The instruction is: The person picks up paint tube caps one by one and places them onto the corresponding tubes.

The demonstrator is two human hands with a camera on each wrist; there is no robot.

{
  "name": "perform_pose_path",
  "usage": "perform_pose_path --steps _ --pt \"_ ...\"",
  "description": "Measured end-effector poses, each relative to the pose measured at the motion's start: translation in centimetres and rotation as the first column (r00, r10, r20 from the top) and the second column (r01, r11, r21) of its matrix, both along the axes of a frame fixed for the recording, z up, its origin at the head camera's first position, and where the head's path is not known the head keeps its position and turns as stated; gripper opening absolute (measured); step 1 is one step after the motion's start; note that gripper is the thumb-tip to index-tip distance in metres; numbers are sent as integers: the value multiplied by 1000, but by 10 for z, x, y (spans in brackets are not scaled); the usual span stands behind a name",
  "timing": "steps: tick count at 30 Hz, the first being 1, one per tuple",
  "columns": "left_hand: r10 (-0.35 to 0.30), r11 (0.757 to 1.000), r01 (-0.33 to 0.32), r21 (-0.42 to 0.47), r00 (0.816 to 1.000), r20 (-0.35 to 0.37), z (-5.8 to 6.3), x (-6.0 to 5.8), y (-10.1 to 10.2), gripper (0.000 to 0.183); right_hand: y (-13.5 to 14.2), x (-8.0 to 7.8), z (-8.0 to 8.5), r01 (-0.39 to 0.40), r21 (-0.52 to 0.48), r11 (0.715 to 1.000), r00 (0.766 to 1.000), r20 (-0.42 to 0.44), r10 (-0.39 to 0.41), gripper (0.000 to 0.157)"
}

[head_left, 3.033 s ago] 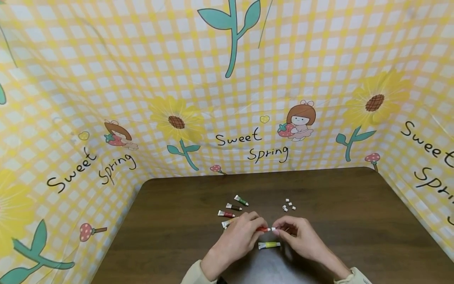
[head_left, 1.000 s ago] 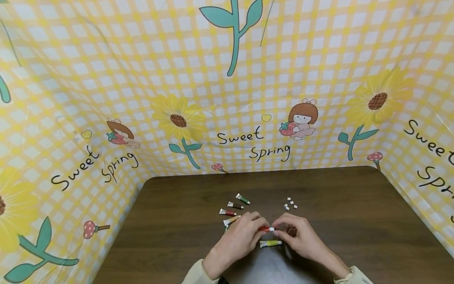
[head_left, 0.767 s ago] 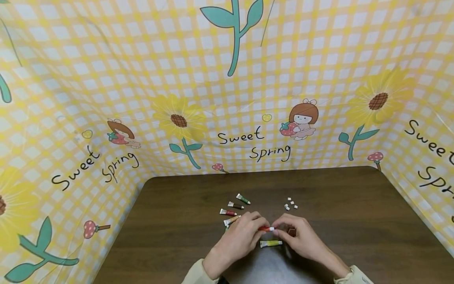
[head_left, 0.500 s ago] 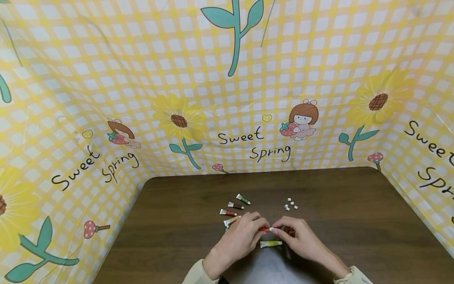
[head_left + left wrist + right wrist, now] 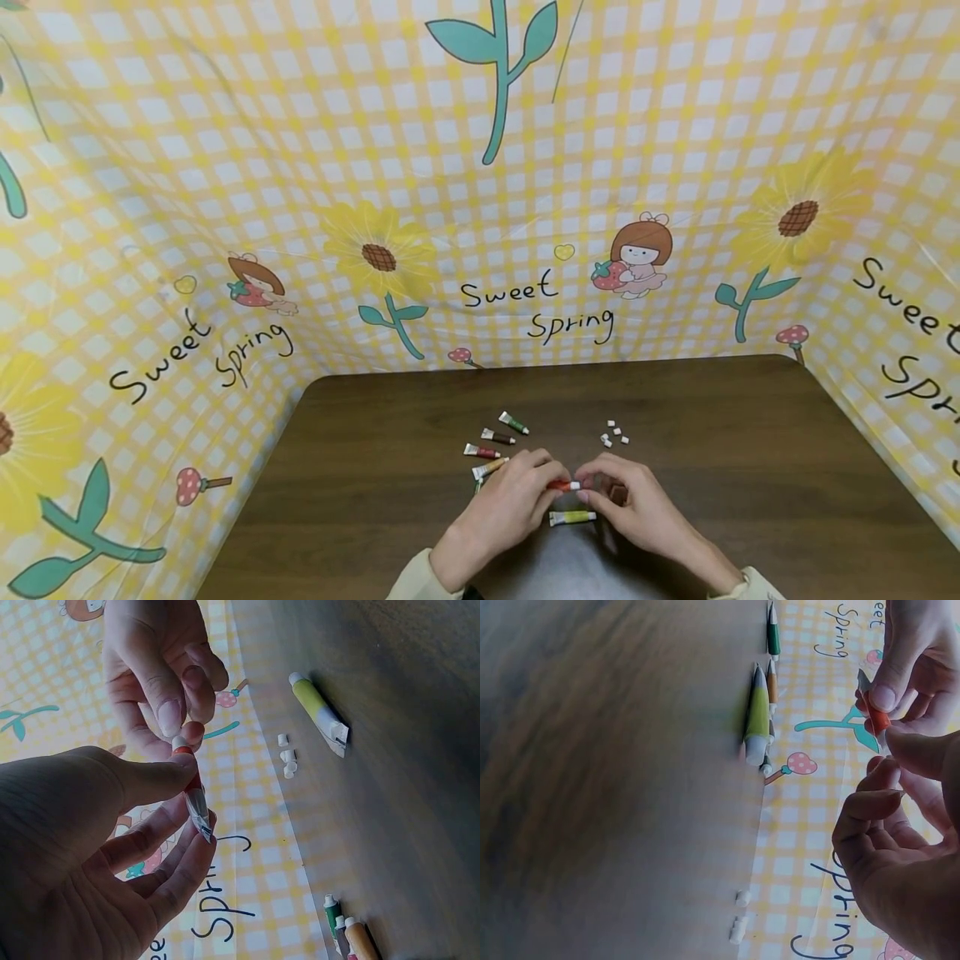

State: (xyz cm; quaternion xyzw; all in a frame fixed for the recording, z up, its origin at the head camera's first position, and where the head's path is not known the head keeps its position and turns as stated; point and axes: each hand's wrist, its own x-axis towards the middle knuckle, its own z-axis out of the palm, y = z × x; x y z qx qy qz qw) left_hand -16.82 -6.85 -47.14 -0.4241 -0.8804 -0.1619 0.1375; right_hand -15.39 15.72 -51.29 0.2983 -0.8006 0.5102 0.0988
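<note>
My left hand [image 5: 510, 496] pinches a small orange-red paint tube [image 5: 560, 485] between thumb and fingers, its neck pointing right. A white cap [image 5: 179, 742] sits at the tube's neck end. The thumb and index fingertips of my right hand [image 5: 633, 498] are around that cap, with the other fingers curled; how firmly they press cannot be seen. In the right wrist view, the silver crimped end of the tube [image 5: 878, 718] sticks out past the left thumb. A yellow-green paint tube [image 5: 572, 518] lies on the table just below both hands.
Left of the hands lie a green tube [image 5: 513, 423], a brown tube [image 5: 498, 437], a dark red tube [image 5: 482, 452] and an ochre tube [image 5: 490, 467]; another is mostly hidden. Several small white caps [image 5: 617, 432] lie beyond the right hand on the dark wooden table [image 5: 375, 475]. Checked cloth [image 5: 480, 208] surrounds it.
Three seconds ago a small gap showed between the cap and the tube's neck; now the cap is against it. The right fingertips have shifted slightly around the cap. The left hand stays put.
</note>
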Motion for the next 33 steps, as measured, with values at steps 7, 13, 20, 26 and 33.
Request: perform_pose_path --steps 7,13,20,26,33 --pt "-1 1000 1 7 1000 5 -1 0 0 10 0 -3 -1 -36 -12 999 999 -10 36 20" --pt "2 1000 -2 3 1000 23 -2 0 0 11 -3 -2 -4 -15 -13 1000 1000 5 15 23" --pt "8 1000 -8 -1 999 42 -3 0 1 11 -5 -1 -4 5 4 1000 1000 21 -5 11" --pt "1 1000 -1 2 999 34 -5 -1 2 9 -4 -1 -3 19 37 999 999 39 -20 6" --pt "-7 1000 7 -9 1000 29 -1 -2 4 8 -4 -3 -4 40 75 996 999 -24 -38 7"
